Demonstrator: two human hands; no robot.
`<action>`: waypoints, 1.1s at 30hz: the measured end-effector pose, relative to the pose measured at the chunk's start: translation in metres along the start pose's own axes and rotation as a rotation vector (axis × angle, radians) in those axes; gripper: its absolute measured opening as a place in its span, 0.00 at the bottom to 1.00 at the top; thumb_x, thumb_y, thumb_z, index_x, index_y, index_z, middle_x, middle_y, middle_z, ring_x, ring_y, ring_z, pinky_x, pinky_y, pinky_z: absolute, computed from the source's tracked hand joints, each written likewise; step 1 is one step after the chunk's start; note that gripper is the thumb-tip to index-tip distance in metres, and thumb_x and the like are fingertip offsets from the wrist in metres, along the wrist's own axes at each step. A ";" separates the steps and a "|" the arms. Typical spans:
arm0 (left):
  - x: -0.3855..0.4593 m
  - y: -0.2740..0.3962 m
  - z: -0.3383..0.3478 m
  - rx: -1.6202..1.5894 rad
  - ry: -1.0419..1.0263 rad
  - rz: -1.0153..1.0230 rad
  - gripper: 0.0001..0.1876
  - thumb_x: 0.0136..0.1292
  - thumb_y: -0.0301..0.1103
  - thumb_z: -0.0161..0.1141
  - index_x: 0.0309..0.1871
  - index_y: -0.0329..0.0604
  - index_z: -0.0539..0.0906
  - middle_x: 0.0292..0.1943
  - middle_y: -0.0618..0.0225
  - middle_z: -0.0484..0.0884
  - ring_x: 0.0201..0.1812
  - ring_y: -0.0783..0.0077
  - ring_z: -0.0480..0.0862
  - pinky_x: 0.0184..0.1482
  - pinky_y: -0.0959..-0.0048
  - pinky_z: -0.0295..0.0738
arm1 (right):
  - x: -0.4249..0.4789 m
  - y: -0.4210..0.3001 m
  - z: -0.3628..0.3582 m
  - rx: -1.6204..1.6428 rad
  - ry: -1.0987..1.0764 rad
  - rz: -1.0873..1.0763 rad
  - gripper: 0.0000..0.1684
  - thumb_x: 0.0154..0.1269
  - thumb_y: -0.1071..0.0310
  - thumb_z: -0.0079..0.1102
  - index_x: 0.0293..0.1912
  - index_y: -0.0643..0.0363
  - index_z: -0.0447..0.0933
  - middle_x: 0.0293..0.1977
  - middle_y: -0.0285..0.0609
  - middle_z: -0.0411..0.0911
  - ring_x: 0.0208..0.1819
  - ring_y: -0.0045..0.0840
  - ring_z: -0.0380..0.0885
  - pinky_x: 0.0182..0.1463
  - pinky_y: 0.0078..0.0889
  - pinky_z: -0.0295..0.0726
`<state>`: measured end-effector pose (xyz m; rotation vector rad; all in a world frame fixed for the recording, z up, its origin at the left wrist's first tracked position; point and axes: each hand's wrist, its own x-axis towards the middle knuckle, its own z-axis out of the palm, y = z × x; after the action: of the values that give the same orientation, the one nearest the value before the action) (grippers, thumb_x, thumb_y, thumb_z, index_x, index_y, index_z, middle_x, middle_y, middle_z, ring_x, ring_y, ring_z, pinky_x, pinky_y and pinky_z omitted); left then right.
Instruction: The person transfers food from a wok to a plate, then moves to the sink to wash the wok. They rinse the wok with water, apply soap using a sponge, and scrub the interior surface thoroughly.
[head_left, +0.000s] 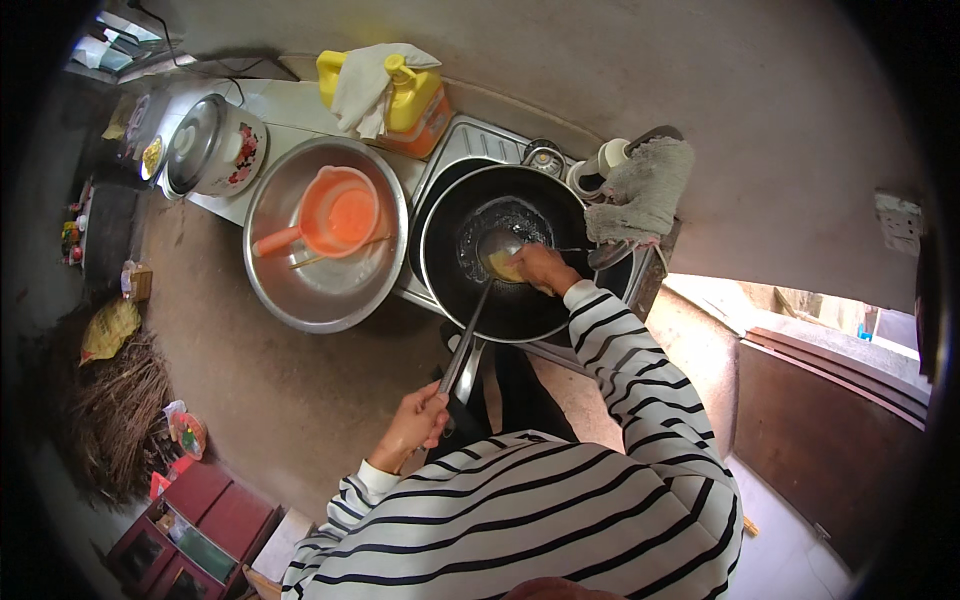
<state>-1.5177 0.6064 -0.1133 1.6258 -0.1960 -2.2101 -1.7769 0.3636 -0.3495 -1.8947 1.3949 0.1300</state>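
Note:
My left hand (420, 420) grips the long metal handle of a ladle (474, 315) near its end. The ladle's round bowl (498, 246) is down inside a black wok (457, 202), over shallow liquid with pale froth. My right hand (546, 268) reaches into the wok from the right, with its fingers closed on a yellowish pad (507, 267) pressed against the ladle's bowl. Part of the pad is hidden by the fingers, and its material is hard to tell. The wok sits on a steel gas stove (474, 138).
To the left, a wide steel basin (330, 296) holds an orange plastic dipper (341, 210) and chopsticks. Behind stand a yellow-capped jug (424, 112) with a cloth and a flowered pot (236, 154). A grey towel (645, 187) hangs by the wok's right side.

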 end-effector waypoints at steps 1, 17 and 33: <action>0.002 -0.005 0.001 0.010 0.003 0.016 0.11 0.80 0.35 0.47 0.58 0.43 0.74 0.22 0.77 0.67 0.15 0.86 0.60 0.14 0.82 0.55 | -0.003 -0.001 -0.009 -0.155 0.003 0.145 0.14 0.65 0.61 0.59 0.48 0.50 0.87 0.45 0.57 0.84 0.50 0.48 0.83 0.54 0.47 0.81; 0.018 -0.006 -0.013 0.689 0.278 0.416 0.23 0.76 0.35 0.52 0.69 0.35 0.71 0.25 0.66 0.74 0.21 0.73 0.72 0.22 0.72 0.66 | -0.032 0.054 -0.001 -0.058 0.368 -0.128 0.12 0.67 0.66 0.60 0.49 0.48 0.84 0.44 0.44 0.79 0.47 0.42 0.80 0.51 0.48 0.80; 0.004 -0.005 -0.009 0.492 0.178 0.275 0.23 0.74 0.35 0.54 0.70 0.38 0.72 0.22 0.67 0.76 0.17 0.75 0.75 0.19 0.72 0.70 | -0.031 -0.002 -0.005 0.304 0.080 -0.038 0.19 0.64 0.72 0.54 0.51 0.47 0.86 0.48 0.53 0.82 0.53 0.49 0.81 0.60 0.43 0.79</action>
<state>-1.5118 0.6101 -0.1212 1.8913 -0.9132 -1.8875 -1.7890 0.3843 -0.3298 -1.6867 1.3460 -0.1702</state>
